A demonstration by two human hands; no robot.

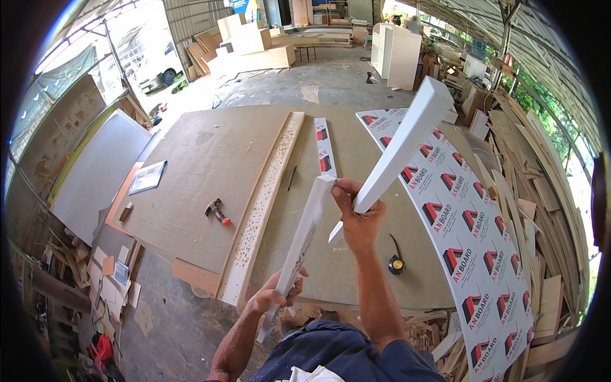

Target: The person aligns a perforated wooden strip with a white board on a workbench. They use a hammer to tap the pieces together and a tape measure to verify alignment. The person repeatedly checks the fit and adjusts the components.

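My left hand is closed around the lower part of a long white board strip, which slants up and to the right over the worktable's near edge. Higher up, my right hand grips a second, thicker white bar with an angled far end. That bar tilts up to the right, and a short end of it shows below my hand. The thumb and fingertips of my right hand are close to the top end of the left strip; whether they touch it I cannot tell.
On the large worktable lie a speckled white plank, a claw hammer, a pencil-like stick, a printed strip, a tape measure and a sheet in a sleeve. A big printed panel covers the right side. Stacked timber stands beyond.
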